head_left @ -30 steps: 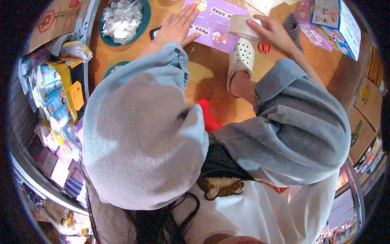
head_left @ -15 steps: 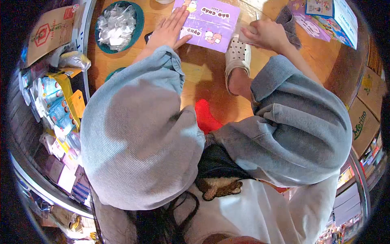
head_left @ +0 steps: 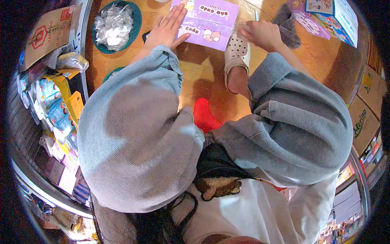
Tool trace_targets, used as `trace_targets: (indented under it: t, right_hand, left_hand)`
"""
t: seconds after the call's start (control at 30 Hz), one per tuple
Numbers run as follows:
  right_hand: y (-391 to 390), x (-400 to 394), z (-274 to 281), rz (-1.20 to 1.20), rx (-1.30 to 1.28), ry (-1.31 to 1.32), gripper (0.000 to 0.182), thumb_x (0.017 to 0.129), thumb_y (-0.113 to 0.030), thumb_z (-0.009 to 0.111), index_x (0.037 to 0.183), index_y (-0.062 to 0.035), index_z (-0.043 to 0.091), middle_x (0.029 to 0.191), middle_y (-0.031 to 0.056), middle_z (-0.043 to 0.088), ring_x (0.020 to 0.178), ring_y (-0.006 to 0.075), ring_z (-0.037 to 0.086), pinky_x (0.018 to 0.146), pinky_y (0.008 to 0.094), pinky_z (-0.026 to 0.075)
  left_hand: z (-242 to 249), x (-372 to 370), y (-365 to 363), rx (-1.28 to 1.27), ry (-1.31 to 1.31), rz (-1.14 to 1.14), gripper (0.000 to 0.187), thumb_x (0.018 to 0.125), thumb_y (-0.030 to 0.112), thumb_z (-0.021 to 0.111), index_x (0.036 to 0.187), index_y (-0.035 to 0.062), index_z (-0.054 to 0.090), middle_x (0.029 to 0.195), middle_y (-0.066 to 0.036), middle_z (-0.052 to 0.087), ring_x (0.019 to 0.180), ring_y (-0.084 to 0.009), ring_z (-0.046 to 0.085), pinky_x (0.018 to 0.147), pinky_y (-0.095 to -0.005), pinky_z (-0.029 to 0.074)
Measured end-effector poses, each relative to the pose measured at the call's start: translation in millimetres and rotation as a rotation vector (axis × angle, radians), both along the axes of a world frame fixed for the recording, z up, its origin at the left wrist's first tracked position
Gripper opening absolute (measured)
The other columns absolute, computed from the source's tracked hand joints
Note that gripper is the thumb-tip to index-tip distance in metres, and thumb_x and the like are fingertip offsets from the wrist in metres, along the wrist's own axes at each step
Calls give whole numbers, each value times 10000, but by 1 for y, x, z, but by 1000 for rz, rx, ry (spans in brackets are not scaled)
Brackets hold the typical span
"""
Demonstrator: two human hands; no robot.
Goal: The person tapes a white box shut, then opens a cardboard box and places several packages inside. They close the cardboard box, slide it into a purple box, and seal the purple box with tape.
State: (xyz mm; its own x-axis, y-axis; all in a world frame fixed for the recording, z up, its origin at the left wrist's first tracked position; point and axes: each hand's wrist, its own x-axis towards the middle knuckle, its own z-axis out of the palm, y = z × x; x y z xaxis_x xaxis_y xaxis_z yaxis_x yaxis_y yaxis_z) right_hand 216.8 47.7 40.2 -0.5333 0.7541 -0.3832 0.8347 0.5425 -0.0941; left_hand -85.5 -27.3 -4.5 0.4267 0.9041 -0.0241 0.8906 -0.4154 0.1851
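Note:
A purple printed sheet or flat package (head_left: 213, 24) with cartoon figures lies on the wooden floor (head_left: 195, 65). My left hand (head_left: 168, 30) rests flat on its left part, fingers spread, holding nothing. Just right of the sheet, my right hand (head_left: 260, 34) has its fingers curled round something that I cannot make out. A thin pointed item (head_left: 256, 15) sticks up beyond those fingers. Under and beside the right hand is a white clog (head_left: 237, 52) on my foot.
A teal basket (head_left: 138, 24) with clear plastic pieces stands at upper left. A grey cloth item (head_left: 287, 28) and a colourful box (head_left: 345, 24) are at upper right. Shelves with packages line the left; cartons (head_left: 363, 122) stand at right.
The view has shifted slightly. My left hand stays on the purple sheet, and my right hand remains beside the sheet with its fingers turned a little.

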Motion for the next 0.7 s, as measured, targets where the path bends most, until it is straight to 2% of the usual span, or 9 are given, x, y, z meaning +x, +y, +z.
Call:
trace_targets:
  t: [0.13, 0.23, 0.33, 0.43, 0.53, 0.57, 0.67, 0.7]
  right_hand:
    - [-7, -3, -12, -11, 68, 21, 473, 840, -532, 458, 841, -102, 655, 735, 162, 647, 676, 340, 646, 590, 448, 516]
    - [-10, -8, -17, -48, 99, 10, 459, 836, -518, 469, 840, -98, 655, 720, 165, 644, 668, 340, 644, 585, 442, 514]
    - [-11, -12, -16, -71, 100, 50, 473, 813, -509, 489, 782, -71, 666, 704, 157, 645, 653, 323, 652, 575, 440, 522]
    - [-9, -14, -18, -74, 82, 48, 485, 799, -505, 496, 758, -55, 671, 694, 159, 644, 651, 314, 658, 568, 441, 525]
    - [-9, -16, -15, -116, 38, 27, 492, 801, -505, 496, 759, -46, 670, 704, 165, 645, 674, 318, 660, 563, 435, 525]
    - [-10, -18, -13, -130, 18, 28, 496, 802, -505, 496, 759, -43, 669, 709, 166, 645, 685, 320, 661, 561, 433, 526]
    - [-13, -23, -11, -112, -50, 48, 500, 819, -518, 478, 888, -54, 652, 719, 168, 647, 691, 323, 657, 553, 422, 524]
    - [-15, -23, -15, 31, -15, 75, 507, 828, -523, 473, 892, -52, 651, 745, 177, 645, 707, 325, 651, 574, 431, 520]
  left_hand:
    - [9, 9, 1, 42, 136, 19, 697, 880, 434, 451, 1417, 88, 173, 1489, -81, 147, 1372, -243, 156, 1090, -495, 137]
    - [20, 25, 7, -23, 208, 125, 657, 873, 392, 466, 1398, 83, 219, 1479, -90, 183, 1368, -243, 170, 1090, -513, 89]
    - [-6, 53, 26, 271, -196, 213, 544, 873, 320, 483, 1341, 87, 334, 1400, -135, 328, 1311, -286, 278, 1067, -484, 176]
    - [8, 104, 37, 272, -128, 300, 637, 864, 339, 508, 1288, -108, 345, 1312, -317, 354, 1250, -363, 358, 1046, -494, 246]
    - [-1, 106, 40, 37, -154, 278, 803, 877, 447, 397, 1371, -106, 87, 1436, -300, 75, 1364, -386, 9, 1088, -507, 3]
    - [-2, 103, 42, 61, -136, 232, 801, 876, 455, 399, 1370, -103, 105, 1434, -296, 95, 1363, -385, 32, 1089, -508, 17]
    - [0, 79, 57, 88, -78, 66, 800, 872, 477, 398, 1373, -91, 139, 1436, -282, 133, 1362, -380, 75, 1090, -509, 43]
    - [1, 66, 67, 70, -61, -9, 803, 872, 484, 393, 1378, -83, 134, 1440, -275, 130, 1364, -377, 71, 1090, -509, 40]
